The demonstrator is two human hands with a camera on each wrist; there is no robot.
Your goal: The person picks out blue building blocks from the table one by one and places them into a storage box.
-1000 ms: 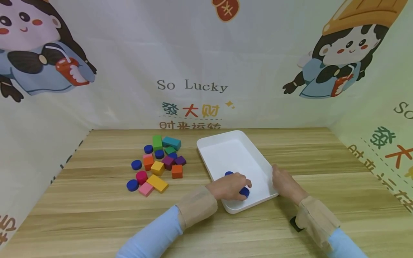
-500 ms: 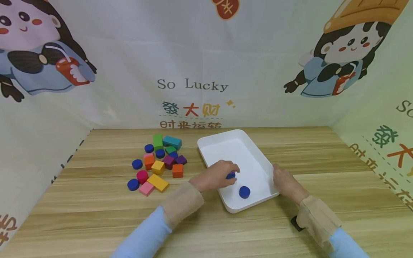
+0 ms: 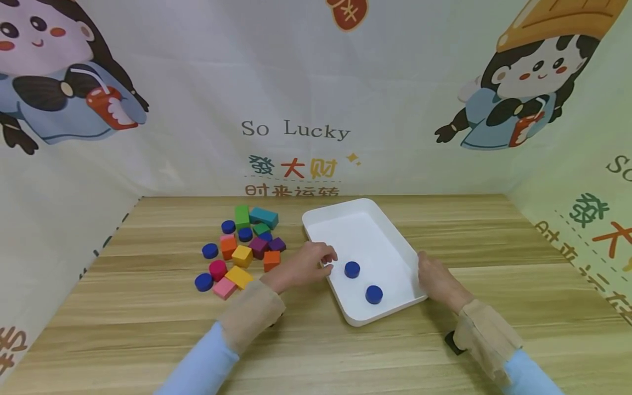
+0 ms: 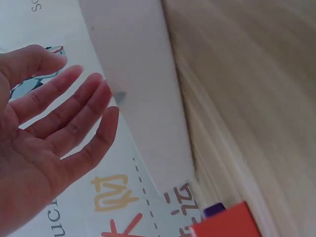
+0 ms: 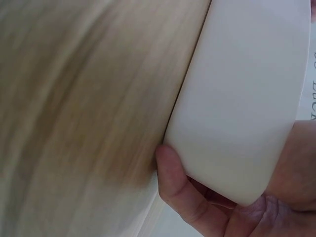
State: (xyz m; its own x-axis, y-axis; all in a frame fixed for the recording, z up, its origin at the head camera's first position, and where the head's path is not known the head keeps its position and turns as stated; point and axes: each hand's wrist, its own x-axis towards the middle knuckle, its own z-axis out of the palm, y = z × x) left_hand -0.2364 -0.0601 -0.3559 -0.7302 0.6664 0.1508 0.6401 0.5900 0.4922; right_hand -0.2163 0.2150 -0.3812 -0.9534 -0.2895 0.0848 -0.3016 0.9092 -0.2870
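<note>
A white plastic tray (image 3: 370, 236) lies slanted on the wooden table, with two blue discs, one disc (image 3: 352, 269) and a nearer disc (image 3: 373, 294), flat on its floor. My left hand (image 3: 303, 266) hovers at the tray's left rim, holding nothing. In the left wrist view its fingers (image 4: 74, 111) are loosely bent beside the tray's outer wall (image 4: 138, 89). My right hand (image 3: 440, 281) grips the tray's near right corner; the right wrist view has a finger (image 5: 185, 192) curled against the underside of the white wall (image 5: 242, 98).
Left of the tray sits a loose group of coloured blocks: yellow block (image 3: 242, 256), orange cube (image 3: 271, 261), green block (image 3: 242, 217), teal block (image 3: 264, 217), pink block (image 3: 225, 288), red cylinder (image 3: 218, 270), and several blue discs such as this disc (image 3: 204, 282). A printed cloth (image 3: 197, 109) stands behind.
My left hand has let go of the blue discs inside the tray and moved left to its rim, leaving both lying there. The right hand stays on the tray's corner.
</note>
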